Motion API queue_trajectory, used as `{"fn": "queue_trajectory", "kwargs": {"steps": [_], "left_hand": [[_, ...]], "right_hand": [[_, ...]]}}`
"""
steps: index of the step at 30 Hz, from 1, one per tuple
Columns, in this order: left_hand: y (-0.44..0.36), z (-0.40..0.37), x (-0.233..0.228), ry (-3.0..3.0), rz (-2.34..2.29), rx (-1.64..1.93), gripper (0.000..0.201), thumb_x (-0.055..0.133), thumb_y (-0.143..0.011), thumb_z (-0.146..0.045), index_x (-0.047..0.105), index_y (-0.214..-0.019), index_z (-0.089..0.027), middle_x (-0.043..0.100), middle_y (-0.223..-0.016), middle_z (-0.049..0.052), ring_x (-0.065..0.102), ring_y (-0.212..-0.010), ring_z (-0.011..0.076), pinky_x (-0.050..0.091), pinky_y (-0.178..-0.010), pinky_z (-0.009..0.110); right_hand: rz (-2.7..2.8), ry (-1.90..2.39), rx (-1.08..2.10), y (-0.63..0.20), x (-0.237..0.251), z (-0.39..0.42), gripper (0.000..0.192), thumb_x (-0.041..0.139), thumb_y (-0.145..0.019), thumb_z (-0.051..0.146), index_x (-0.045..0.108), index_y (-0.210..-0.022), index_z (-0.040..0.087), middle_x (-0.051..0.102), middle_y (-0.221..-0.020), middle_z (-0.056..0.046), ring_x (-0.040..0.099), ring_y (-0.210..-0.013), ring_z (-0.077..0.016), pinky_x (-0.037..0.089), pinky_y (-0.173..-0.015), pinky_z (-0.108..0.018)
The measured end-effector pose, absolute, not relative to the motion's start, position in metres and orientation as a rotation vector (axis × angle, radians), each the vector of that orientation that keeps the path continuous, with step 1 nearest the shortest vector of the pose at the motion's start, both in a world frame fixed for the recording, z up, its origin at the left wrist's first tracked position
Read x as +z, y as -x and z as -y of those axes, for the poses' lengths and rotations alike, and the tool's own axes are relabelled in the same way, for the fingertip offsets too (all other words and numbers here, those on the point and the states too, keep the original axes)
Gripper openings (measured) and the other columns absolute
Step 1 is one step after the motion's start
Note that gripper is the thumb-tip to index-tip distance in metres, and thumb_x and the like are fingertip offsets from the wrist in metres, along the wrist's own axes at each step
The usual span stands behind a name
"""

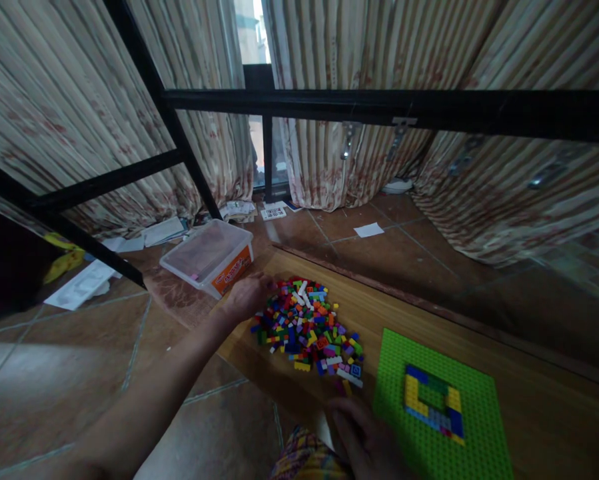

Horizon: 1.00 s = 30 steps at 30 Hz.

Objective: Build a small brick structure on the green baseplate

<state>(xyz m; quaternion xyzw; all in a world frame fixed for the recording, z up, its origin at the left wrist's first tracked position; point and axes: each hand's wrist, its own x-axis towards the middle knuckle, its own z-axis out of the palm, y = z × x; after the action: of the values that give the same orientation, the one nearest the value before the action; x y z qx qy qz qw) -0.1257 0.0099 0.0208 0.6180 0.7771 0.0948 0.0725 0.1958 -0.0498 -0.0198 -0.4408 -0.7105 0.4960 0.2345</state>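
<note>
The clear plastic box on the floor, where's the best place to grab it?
Grip the plastic box by its near long rim, coming from above beside the left hand. It sits open-topped and nearly empty, and the brick pile crowds its near-right side.

A clear plastic bin (208, 255) sits near striped curtains (359, 133), with papers (84, 285) scattered on the tiled floor (54, 373).

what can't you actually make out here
- Left hand, head view: fingertips are sunk in the brick pile, so any grip is hidden.
- Right hand: cut off by the bottom edge beside the green baseplate.
- Clear plastic bin: orange label is too small to read.
- Single bricks: blurred.
</note>
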Motion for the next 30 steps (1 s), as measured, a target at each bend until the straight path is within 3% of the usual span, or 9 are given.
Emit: {"fn": "queue_trajectory", "kwargs": {"steps": [3,7,13,17,23,25,27,30], "left_hand": [[0.114,0.01,0.033,-1.813,-2.253,0.418,0.031,0.039,-0.095,-0.036,0.064,-0.098,-0.017,0.066,-0.088,0.005,0.062,-0.077,0.0158,0.046,-0.068,0.023],[0.073,0.039,0.048,-1.473,-1.758,0.832,0.038,0.04,-0.094,-0.046,0.062,-0.089,-0.015,0.061,-0.074,0.001,0.054,-0.067,0.013,0.043,-0.058,0.021],[0.001,0.069,0.066,-1.191,-1.447,1.007,0.031,0.047,-0.092,-0.041,0.065,-0.093,-0.016,0.064,-0.082,0.003,0.057,-0.076,0.0155,0.046,-0.07,0.024],[-0.022,0.082,0.071,-1.161,-1.372,1.018,0.029,0.047,-0.093,-0.037,0.066,-0.103,-0.018,0.066,-0.09,0.004,0.058,-0.082,0.0169,0.046,-0.077,0.026],[-0.044,0.094,0.061,-1.079,-1.323,1.019,0.032,0.044,-0.094,-0.037,0.068,-0.093,-0.015,0.06,-0.076,0.002,0.048,-0.068,0.0121,0.04,-0.062,0.021],[-0.043,0.093,0.055,-1.096,-1.401,1.013,0.033,0.043,-0.094,-0.039,0.066,-0.091,-0.016,0.059,-0.075,0.001,0.047,-0.065,0.0115,0.039,-0.06,0.021],[-0.034,0.089,0.05,-1.168,-1.558,0.985,0.033,0.042,-0.094,-0.04,0.064,-0.087,-0.017,0.058,-0.072,0.0,0.046,-0.062,0.0114,0.037,-0.057,0.021],[-0.01,0.073,0.044,-1.387,-1.858,0.862,0.03,0.043,-0.093,-0.037,0.062,-0.08,-0.018,0.056,-0.068,0.0,0.048,-0.061,0.0121,0.036,-0.057,0.022]], "right_hand": [[1.926,1.164,1.353,-0.19,-0.016,0.043,0.029,0.049,-0.09,0.043,0.072,-0.092,0.024,0.073,-0.092,-0.004,0.068,-0.088,-0.0192,0.053,-0.077,-0.026],[1.874,1.065,1.355,-0.174,0.006,0.03,0.028,0.049,-0.092,0.04,0.068,-0.102,0.022,0.071,-0.094,-0.007,0.068,-0.085,-0.0175,0.054,-0.071,-0.023],[1.856,0.94,1.27,-0.154,0.045,0.02,0.032,0.052,-0.091,0.035,0.06,-0.118,0.022,0.066,-0.101,-0.006,0.064,-0.087,-0.0158,0.053,-0.076,-0.025],[1.936,0.865,1.219,-0.158,0.046,0.026,0.024,0.05,-0.092,0.032,0.066,-0.106,0.022,0.067,-0.094,-0.006,0.064,-0.087,-0.0167,0.051,-0.077,-0.025],[1.701,1.069,1.347,-0.169,0.03,0.037,0.03,0.047,-0.093,0.041,0.066,-0.081,0.02,0.064,-0.076,-0.003,0.061,-0.074,-0.0153,0.048,-0.069,-0.023],[1.495,1.145,1.527,-0.171,0.026,0.039,0.034,0.052,-0.088,0.049,0.065,-0.08,0.02,0.057,-0.066,0.0,0.055,-0.06,-0.0121,0.045,-0.056,-0.021],[1.219,1.21,1.722,-0.174,0.023,0.04,0.04,0.054,-0.084,0.057,0.062,-0.077,0.019,0.045,-0.054,0.005,0.038,-0.044,-0.0069,0.034,-0.041,-0.018],[0.887,1.238,1.925,-0.178,0.019,0.043,0.043,0.059,-0.078,0.062,0.054,-0.071,0.02,0.035,-0.05,0.009,0.021,-0.039,-0.0036,0.02,-0.036,-0.015]]}}
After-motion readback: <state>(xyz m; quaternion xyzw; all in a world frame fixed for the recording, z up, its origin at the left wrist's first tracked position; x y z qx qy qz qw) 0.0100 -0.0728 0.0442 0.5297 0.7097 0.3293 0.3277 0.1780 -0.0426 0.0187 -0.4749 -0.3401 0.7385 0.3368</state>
